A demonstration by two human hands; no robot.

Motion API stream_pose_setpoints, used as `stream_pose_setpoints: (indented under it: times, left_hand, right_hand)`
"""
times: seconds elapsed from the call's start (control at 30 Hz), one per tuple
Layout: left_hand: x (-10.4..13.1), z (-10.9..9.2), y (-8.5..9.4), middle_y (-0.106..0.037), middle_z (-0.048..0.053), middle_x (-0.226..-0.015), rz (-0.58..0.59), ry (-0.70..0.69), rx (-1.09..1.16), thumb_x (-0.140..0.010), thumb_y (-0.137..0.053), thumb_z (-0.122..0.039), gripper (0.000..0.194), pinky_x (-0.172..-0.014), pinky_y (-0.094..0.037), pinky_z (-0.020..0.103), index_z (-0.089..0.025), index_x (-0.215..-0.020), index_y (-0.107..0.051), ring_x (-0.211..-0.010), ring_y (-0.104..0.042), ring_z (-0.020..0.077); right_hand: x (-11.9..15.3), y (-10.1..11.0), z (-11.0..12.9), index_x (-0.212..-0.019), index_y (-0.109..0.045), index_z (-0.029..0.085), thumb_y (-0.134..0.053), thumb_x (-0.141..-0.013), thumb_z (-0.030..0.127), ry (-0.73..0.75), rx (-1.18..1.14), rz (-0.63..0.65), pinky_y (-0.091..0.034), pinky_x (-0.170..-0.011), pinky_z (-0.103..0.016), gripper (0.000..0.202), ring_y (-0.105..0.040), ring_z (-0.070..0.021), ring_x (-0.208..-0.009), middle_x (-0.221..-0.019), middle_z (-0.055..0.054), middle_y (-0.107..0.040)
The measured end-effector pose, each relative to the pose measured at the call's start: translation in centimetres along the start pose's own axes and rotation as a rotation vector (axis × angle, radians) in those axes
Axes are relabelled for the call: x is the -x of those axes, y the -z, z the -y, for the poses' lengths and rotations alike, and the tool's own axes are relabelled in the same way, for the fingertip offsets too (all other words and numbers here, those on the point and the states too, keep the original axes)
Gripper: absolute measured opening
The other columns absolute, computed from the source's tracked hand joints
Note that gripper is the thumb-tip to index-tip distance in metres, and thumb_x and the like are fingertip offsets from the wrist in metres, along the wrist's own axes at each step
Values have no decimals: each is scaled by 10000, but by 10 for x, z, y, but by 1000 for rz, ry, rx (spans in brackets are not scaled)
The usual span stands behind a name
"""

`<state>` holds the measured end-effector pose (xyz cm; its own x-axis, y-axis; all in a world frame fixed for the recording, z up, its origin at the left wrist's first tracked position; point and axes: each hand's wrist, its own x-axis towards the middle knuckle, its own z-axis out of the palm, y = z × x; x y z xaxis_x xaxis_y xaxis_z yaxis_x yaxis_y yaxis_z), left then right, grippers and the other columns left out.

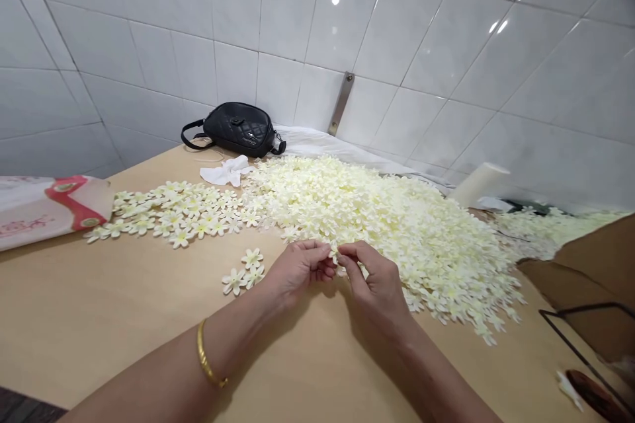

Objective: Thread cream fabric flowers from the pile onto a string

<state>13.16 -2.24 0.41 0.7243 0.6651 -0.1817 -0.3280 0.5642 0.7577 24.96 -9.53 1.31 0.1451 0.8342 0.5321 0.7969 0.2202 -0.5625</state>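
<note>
Both hands meet at the near edge of a large heap of pale yellow-white artificial flowers [397, 211]. A small flower [334, 252] is pinched between them. My left hand [302, 268], with a gold bangle on its wrist, grips one side of it with thumb and forefinger. On the other side, my right hand [372, 277] has its thumb and fingertips closed on the same flower. The fingers partly hide it. Just left of my left hand lie a few single flowers [234, 281] on the table. A looser group of flowers [181, 218] spreads farther left.
A black quilted bag [238, 129] stands at the back by the tiled wall, with a crumpled white tissue [225, 172] before it. A red-and-white bag [49, 208] lies at the left. At the right are a white roll [479, 184] and a brown cardboard box [590, 277].
</note>
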Motion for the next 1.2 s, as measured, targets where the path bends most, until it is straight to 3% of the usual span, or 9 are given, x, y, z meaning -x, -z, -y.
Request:
stream_pose_setpoints:
  times: [0.13,0.3,0.57,0.7,0.8,0.93,1.03,1.2]
  left_hand:
    - [1,1,-1,-548,25,-520,25,-19,15,-688,-622,-248,172,-542,-384,217,-106,-609,-565,-502,-497,89]
    - [1,1,-1,-554,12,-531,23,-6,-8,-627,-677,-193,135,-563,-391,213,-108,-624,-572,-507,-501,78]
    - [2,0,-2,-564,8,-529,12,29,30,-612,-646,-125,111,-537,-414,230,-131,-626,-537,-496,-517,98]
    - [1,-2,-3,-546,-5,-504,-28,23,19,-608,-636,-105,118,-525,-397,208,-133,-612,-521,-483,-511,89]
    - [0,-2,-1,-550,-7,-516,-65,12,1,-616,-641,-122,123,-530,-394,201,-131,-606,-518,-488,-514,84]
    - [-2,-3,-1,-560,0,-543,-73,23,-23,-619,-653,-139,134,-546,-404,207,-133,-616,-519,-515,-529,94]
    - [-2,-3,-1,-564,-4,-560,-74,31,-30,-621,-657,-138,138,-561,-413,209,-140,-637,-521,-528,-533,94]
    - [-3,-4,1,-551,-11,-540,-69,26,-57,-617,-659,-134,141,-555,-413,204,-135,-616,-518,-509,-523,88]
  right_hand:
    - [3,-4,-1,-760,-540,179,-401,-815,155,5,52,-53,-377,-579,-232,152,-491,-125,-615,-670,-8,-534]
    - [3,-8,3,-706,-487,188,-382,-819,186,-86,58,-93,-368,-561,-238,154,-474,-127,-586,-655,-5,-523]
    - [3,-7,0,-716,-472,187,-425,-811,253,-326,-380,-23,-396,-533,-217,125,-467,-109,-573,-612,25,-476]
    - [-1,2,-1,-720,-475,182,-437,-804,295,-352,-417,-79,-417,-566,-231,146,-491,-115,-587,-606,22,-486]
    - [-2,19,-9,-745,-479,183,-423,-812,292,-312,-267,-177,-412,-569,-237,140,-506,-121,-587,-607,18,-498]
    - [0,53,-33,-764,-479,185,-394,-814,256,-250,155,-306,-397,-575,-244,121,-514,-132,-599,-638,-1,-528]
    - [3,72,-56,-757,-464,185,-357,-814,234,-252,418,-323,-380,-585,-254,130,-508,-147,-625,-663,-18,-529]
    - [4,80,-90,-711,-464,186,-334,-786,199,-264,559,-299,-339,-577,-283,151,-466,-170,-609,-673,-41,-520]
